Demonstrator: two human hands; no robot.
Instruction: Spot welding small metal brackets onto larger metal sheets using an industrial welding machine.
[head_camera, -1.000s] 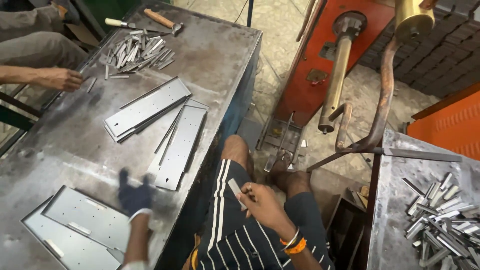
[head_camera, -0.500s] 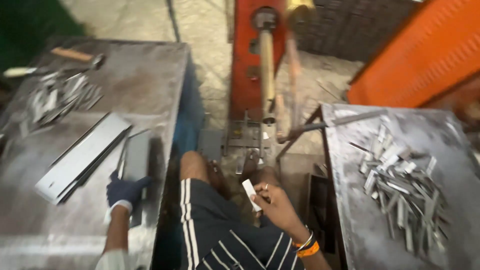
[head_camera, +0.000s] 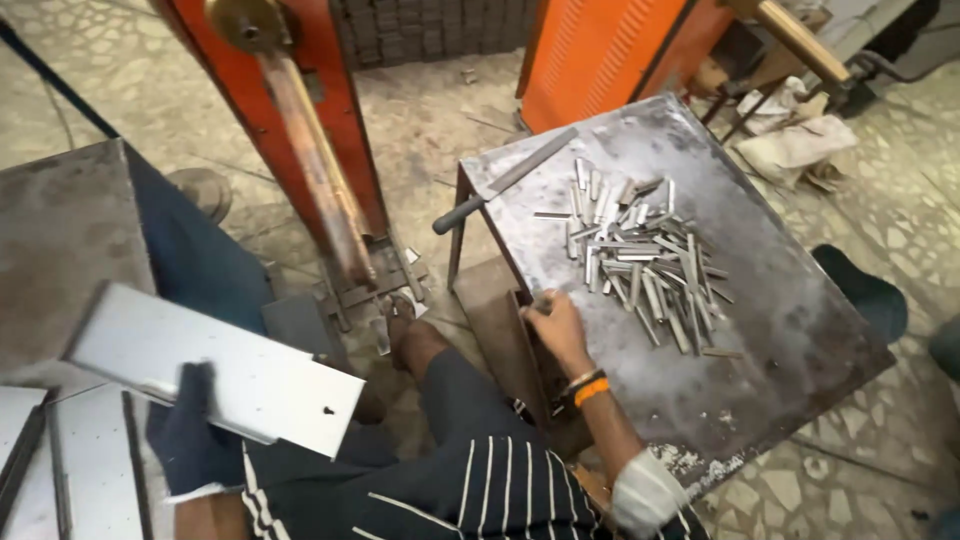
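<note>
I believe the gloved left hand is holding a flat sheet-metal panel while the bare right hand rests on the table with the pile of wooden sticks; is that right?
Not quite: the pile is of small metal strips, not wooden sticks. The rest holds in the head view: the gloved left hand holds the flat sheet-metal panel, and the bare right hand rests at the edge of the metal table.

This is a metal workshop. A big orange machine (head_camera: 300, 120) stands on the stone floor (head_camera: 440, 110) past the hands. By the right hand (head_camera: 557, 330) is a scratched steel bench (head_camera: 790, 330) with a heap of small metal strips (head_camera: 640, 260). The gloved left hand (head_camera: 190, 440) holds a flat metal sheet (head_camera: 215, 365).
</note>
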